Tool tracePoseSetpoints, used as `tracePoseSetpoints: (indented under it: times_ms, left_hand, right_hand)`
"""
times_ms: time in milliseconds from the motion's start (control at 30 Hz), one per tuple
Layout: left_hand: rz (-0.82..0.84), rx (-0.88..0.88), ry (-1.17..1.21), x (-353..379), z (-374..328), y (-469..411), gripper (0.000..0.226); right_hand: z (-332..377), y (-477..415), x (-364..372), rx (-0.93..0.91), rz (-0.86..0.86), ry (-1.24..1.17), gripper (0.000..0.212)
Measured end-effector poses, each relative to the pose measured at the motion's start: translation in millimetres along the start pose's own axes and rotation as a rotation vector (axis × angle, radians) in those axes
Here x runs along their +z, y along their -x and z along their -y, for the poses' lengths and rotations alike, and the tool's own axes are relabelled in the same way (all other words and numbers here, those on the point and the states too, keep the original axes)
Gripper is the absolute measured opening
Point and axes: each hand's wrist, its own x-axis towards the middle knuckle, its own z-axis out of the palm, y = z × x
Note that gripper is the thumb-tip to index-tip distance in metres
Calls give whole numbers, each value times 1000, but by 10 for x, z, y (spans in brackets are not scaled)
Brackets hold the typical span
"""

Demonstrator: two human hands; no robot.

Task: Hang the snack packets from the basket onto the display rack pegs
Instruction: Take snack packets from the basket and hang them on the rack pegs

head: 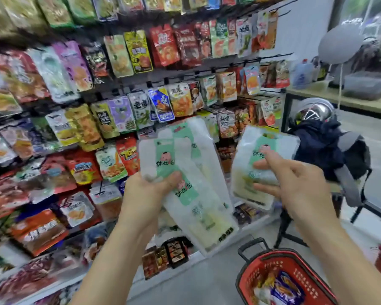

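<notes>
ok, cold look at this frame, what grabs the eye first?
Two hands at mid-frame: the left hand grips a fanned bunch of white-and-green packets, and the right hand holds a single packet of the same kind beside it. Behind them, a display rack crowded with colourful hanging snacks fills the left and top. A red basket with more packets sits at the lower right.

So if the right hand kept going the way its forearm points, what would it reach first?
Likely the hanging packets on the display rack, led by the white-green packet the right hand pinches; depth is unclear.
</notes>
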Motion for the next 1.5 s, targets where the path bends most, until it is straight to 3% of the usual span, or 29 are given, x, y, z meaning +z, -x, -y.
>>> tracePoseSetpoints:
  times_ms: [167,267,400,500,633,700,767,867,1000,1100,1300,1400,1500]
  left_hand:
    - [17,-19,36,-535,-219,18,28]
    - [-11,-18,45,-914,-278,-2,31]
    - [-156,119,3,-1564,-390,-103,32]
    - [-257,206,-17,-2148,-566,-232,26]
    - [-242,195,-87,-2752,-792,-365,19]
    - [-224,200,-193,-2948,-857,-419,23]
    - [-202,231,-245,-3110,-887,-500,13]
    - [-127,271,-314,-3262,-942,-652,20]
    - [-85,265,-301,-3373,-1005,-905,14]
    - [-126,288,-280,-3408,-995,-1154,27]
    - [-138,368,-248,-3248,-958,-1708,10]
    - [-160,407,-272,-3086,-993,-2036,19]
    - [-209,426,-202,-2915,-1074,-2401,10]
  right_hand:
    - [212,27,821,-169,277,153,39]
    - [256,91,1394,-182,351,91,21]
    - [163,166,2038,-152,345,36,28]
    - [147,192,2391,-100,321,-3,23]
    - [128,147,2819,-71,331,-66,15]
    - [114,106,3023,-110,324,-75,33]
    - [124,72,3205,-129,322,-87,56]
    - [175,24,3441,-106,303,-87,34]
    - [251,-87,3624,-124,321,-105,8]
    - [300,-219,3711,-184,320,-90,11]
    - [269,-744,3907,-331,326,-12,4]
    - [216,-1100,4084,-407,343,8,6]
    - [176,-1530,4283,-428,383,16,9]
